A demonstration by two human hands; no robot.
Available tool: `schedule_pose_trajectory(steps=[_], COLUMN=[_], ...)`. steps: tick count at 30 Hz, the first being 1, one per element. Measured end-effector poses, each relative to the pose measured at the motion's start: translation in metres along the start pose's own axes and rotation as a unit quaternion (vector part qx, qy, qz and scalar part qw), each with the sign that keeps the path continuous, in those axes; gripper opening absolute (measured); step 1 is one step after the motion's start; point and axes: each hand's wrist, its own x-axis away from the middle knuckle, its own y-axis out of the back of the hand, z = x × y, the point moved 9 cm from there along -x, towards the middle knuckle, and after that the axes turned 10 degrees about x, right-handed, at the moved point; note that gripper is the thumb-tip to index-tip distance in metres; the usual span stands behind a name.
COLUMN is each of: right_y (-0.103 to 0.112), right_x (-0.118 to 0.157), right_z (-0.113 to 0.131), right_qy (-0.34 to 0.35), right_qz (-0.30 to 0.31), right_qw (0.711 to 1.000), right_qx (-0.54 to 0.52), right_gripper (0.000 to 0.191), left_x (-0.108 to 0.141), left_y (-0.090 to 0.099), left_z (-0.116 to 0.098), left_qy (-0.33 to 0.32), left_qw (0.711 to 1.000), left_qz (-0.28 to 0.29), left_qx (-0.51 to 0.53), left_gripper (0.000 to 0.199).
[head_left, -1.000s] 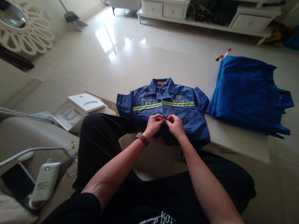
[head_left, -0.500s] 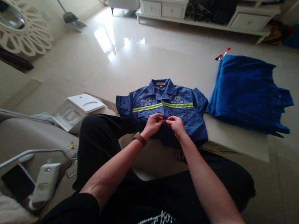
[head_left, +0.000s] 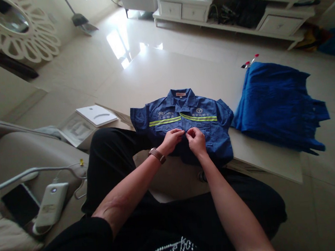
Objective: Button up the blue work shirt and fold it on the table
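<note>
- I see the blue work shirt [head_left: 205, 117] lying face up on the near edge of the low white table [head_left: 162, 74], collar away from me, yellow reflective band across the chest; its hem hangs just over the table edge toward my knees
- My left hand [head_left: 171, 140] is pinched on the shirt's front placket just below the band; a brown watch strap [head_left: 157, 155] sits at that wrist
- My right hand [head_left: 196, 140] is pinched on the same placket, fingertips touching those of the left; whether a button sits between them I cannot tell, the fingers hide it
- Just right of the shirt lies a pile of brighter blue cloth [head_left: 276, 106], near it but apart; two red-tipped pens [head_left: 250, 61] lie at its far corner
- To the left, beside my black-trousered knee [head_left: 110, 155], an open white box [head_left: 86, 124] rests by the table
- On the sofa at far left: a white handheld device [head_left: 48, 206] with a cord, and a dark phone [head_left: 18, 203] beside it
- Beyond the table stands a white TV cabinet [head_left: 233, 6]
</note>
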Motion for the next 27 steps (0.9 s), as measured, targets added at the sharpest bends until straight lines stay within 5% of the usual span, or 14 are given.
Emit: schedule_pose_trajectory(steps=[11,23,27], right_y=[0.003,-0.001,0.002], right_x=[0.001,0.002,0.001], right_z=[0.022,0.006,0.005], right_qy=[0.079,0.018,0.017], right_qz=[0.025,-0.003,-0.013], right_qw=[0.996,0.999,0.999], right_qx=[0.045,0.032,0.038], right_gripper=[0.015,0.013,0.014], left_x=[0.001,0.0,0.0], left_y=[0.004,0.007,0.0], left_z=[-0.002,0.001,-0.001], left_qy=[-0.049,-0.097,-0.078], left_qw=[0.998,0.994,0.996], left_qz=[-0.029,-0.027,0.011], left_qx=[0.013,-0.034,-0.043], left_gripper=[0.028,0.034,0.03])
